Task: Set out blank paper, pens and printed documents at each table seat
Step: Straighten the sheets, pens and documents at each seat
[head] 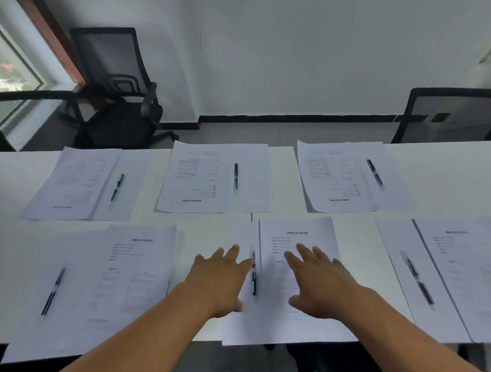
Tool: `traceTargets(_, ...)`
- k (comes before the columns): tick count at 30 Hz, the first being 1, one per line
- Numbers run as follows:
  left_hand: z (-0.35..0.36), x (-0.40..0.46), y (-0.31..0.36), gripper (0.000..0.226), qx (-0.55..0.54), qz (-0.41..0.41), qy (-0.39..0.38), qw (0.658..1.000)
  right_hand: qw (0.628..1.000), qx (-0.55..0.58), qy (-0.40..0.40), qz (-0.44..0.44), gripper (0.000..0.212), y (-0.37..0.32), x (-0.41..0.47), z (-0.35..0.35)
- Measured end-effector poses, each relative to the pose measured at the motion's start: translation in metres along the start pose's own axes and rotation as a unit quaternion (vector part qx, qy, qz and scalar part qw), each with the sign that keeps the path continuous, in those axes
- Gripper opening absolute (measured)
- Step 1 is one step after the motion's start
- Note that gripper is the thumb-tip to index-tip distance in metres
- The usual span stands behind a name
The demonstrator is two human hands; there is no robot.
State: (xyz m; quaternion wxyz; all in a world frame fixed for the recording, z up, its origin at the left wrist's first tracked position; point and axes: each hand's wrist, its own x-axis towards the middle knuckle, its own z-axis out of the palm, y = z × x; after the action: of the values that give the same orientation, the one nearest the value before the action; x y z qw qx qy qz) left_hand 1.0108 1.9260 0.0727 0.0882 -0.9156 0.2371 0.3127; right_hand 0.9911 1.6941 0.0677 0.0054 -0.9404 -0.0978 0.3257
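Observation:
On the white table (5, 247) lie several seat sets, each a blank sheet, a printed document and a dark pen. At the near middle seat a printed document (298, 237) lies right of a blank sheet (237, 327), with a pen (253, 274) between them. My left hand (219, 275) lies flat with spread fingers on the blank sheet, its fingertips beside the pen. My right hand (319, 280) rests flat and spread on the printed document. Neither hand holds anything.
The near left set has a pen (52, 292); the near right set has a pen (418, 280). Three far sets carry pens (116, 187), (235, 178), (375, 173). Black office chairs stand at the far left (115, 93) and far right (455, 117), by a white wall.

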Motion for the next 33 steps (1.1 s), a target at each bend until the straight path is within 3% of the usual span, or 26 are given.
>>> traceTargets(7, 0.046, 0.039, -0.004, 0.104, -0.001, 0.000, -0.007, 1.000, 1.000, 0.001, -0.022, -0.005, 0.101, 0.003, 0.036, 0.042)
traceTargets(14, 0.069, 0.064, -0.001, 0.111, -0.002, -0.005, 0.022, 1.000, 0.998, -0.007, 0.040, -0.038, 0.114, 0.005, 0.058, 0.067)
traceTargets(19, 0.077, 0.074, 0.000, 0.114, 0.001, 0.004, 0.024, 1.000, 0.998, 0.000, 0.036, -0.042, 0.120, 0.007, 0.069, 0.081)
traceTargets(33, 0.091, 0.083, 0.000, 0.110, -0.002, 0.035, 0.056, 0.998, 0.998, 0.035, 0.031, -0.041, 0.115, 0.009, 0.073, 0.098)
